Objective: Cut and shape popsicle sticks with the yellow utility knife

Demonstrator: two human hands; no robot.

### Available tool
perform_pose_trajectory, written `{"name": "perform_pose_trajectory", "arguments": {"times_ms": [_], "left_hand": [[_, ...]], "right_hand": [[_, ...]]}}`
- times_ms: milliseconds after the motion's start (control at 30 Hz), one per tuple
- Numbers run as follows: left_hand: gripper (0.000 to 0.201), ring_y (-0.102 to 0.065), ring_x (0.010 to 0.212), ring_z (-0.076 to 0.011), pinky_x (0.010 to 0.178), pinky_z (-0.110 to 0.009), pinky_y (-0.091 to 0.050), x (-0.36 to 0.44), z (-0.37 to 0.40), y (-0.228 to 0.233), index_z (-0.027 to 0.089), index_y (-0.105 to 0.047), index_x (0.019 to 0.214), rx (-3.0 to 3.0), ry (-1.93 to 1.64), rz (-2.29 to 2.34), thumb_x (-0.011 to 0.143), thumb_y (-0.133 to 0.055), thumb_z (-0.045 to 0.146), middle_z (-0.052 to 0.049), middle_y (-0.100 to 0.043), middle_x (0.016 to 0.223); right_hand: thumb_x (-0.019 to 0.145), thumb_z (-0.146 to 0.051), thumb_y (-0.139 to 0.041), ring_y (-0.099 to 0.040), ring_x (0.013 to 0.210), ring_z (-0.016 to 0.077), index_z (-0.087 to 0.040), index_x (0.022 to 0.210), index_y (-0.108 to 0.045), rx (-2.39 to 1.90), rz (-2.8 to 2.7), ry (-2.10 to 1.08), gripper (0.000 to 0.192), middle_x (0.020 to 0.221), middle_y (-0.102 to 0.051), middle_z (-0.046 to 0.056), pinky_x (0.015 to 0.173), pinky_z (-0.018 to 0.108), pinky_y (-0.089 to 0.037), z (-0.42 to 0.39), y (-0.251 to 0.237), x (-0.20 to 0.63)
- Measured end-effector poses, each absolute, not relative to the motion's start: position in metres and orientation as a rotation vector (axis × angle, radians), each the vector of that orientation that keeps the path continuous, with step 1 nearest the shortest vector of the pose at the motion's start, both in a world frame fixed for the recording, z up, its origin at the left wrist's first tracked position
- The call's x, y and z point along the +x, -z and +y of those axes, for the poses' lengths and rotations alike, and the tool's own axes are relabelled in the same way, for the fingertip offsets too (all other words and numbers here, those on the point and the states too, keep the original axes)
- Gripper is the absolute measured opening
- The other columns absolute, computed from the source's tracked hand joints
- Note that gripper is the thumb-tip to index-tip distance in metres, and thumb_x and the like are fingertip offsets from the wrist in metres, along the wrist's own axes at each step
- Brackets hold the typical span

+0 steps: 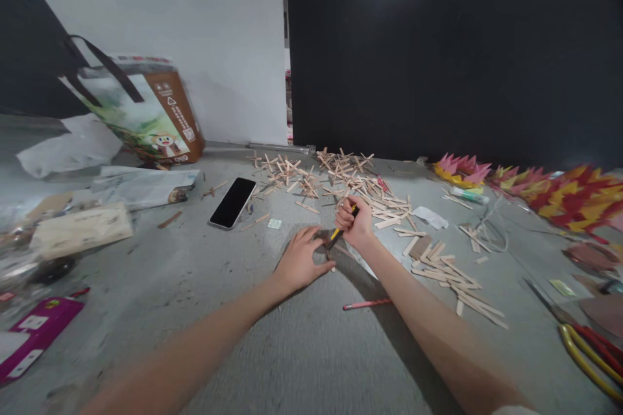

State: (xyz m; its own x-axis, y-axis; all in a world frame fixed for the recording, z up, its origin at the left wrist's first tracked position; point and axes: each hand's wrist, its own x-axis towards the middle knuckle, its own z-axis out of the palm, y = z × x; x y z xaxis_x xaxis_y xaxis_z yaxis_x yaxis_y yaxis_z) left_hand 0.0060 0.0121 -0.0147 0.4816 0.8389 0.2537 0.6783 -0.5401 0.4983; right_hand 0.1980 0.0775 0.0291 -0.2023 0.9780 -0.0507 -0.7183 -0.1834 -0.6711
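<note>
In my right hand (354, 220), a yellow-and-black utility knife (335, 235) is gripped in a fist, its tip pointing down at the tabletop. Right at that tip lies a small wooden stick (329, 257), mostly covered. My left hand (300, 260) rests on the table, with thumb and forefinger at the stick's two ends, holding it in place. Beyond both hands spreads a heap of wooden craft sticks (341, 168), many joined into crosses. More loose sticks (445, 272) lie to the right of my right forearm.
A black-screened phone (233, 203) lies left of the heap, with a shopping bag (146, 117) behind it. A pink pencil (365, 305) is near my right forearm. Scissors (569, 324) and red-yellow paper decorations (569, 198) lie at right; a purple box (41, 334) at left.
</note>
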Motion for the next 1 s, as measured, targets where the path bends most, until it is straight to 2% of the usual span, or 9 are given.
{"name": "perform_pose_trajectory", "arguments": {"times_ms": [400,600,700,867,1000], "left_hand": [[0.060,-0.046,0.148,-0.0328,0.123,-0.051,-0.039,0.006,0.011,0.013,0.027,-0.069,0.137,2.358,-0.676,1.275,0.083,-0.083,0.049,-0.011,-0.056,0.156],[0.061,-0.045,0.149,-0.0338,0.123,-0.051,-0.039,0.007,0.013,0.014,0.025,-0.070,0.134,2.373,-0.646,1.290,0.081,-0.085,0.051,-0.013,-0.057,0.155],[0.055,-0.047,0.148,-0.0344,0.123,-0.051,-0.040,0.007,0.013,0.015,0.026,-0.071,0.128,2.389,-0.653,1.287,0.080,-0.085,0.049,-0.011,-0.057,0.154],[0.045,-0.051,0.144,-0.0352,0.123,-0.048,-0.041,0.006,0.011,0.014,0.027,-0.072,0.119,2.405,-0.704,1.278,0.081,-0.085,0.046,-0.009,-0.062,0.146],[0.046,-0.052,0.142,-0.0351,0.123,-0.048,-0.041,0.006,0.011,0.013,0.023,-0.070,0.120,2.430,-0.714,1.246,0.081,-0.083,0.045,-0.011,-0.062,0.143]], "right_hand": [[0.088,-0.040,-0.063,-0.013,0.036,0.0074,-0.024,0.056,-0.034,-0.550,-0.777,-1.707,0.046,0.039,-0.026,-0.010,0.035,0.021,-0.019,0.069,-0.035,0.189],[0.088,-0.045,-0.066,-0.013,0.036,0.0067,-0.024,0.056,-0.035,-0.532,-0.900,-1.704,0.049,0.040,-0.026,-0.010,0.036,0.021,-0.017,0.066,-0.036,0.183],[0.090,-0.049,-0.068,-0.016,0.037,0.0067,-0.024,0.058,-0.036,-0.534,-0.980,-1.738,0.051,0.042,-0.027,-0.009,0.038,0.021,-0.017,0.064,-0.035,0.181],[0.093,-0.058,-0.066,-0.025,0.038,0.0084,-0.023,0.060,-0.045,-0.542,-1.117,-1.796,0.053,0.044,-0.037,-0.007,0.040,0.022,-0.023,0.060,-0.034,0.181],[0.094,-0.061,-0.064,-0.028,0.039,0.0094,-0.023,0.060,-0.045,-0.543,-1.183,-1.802,0.055,0.045,-0.038,-0.006,0.042,0.023,-0.028,0.058,-0.034,0.180]]}}
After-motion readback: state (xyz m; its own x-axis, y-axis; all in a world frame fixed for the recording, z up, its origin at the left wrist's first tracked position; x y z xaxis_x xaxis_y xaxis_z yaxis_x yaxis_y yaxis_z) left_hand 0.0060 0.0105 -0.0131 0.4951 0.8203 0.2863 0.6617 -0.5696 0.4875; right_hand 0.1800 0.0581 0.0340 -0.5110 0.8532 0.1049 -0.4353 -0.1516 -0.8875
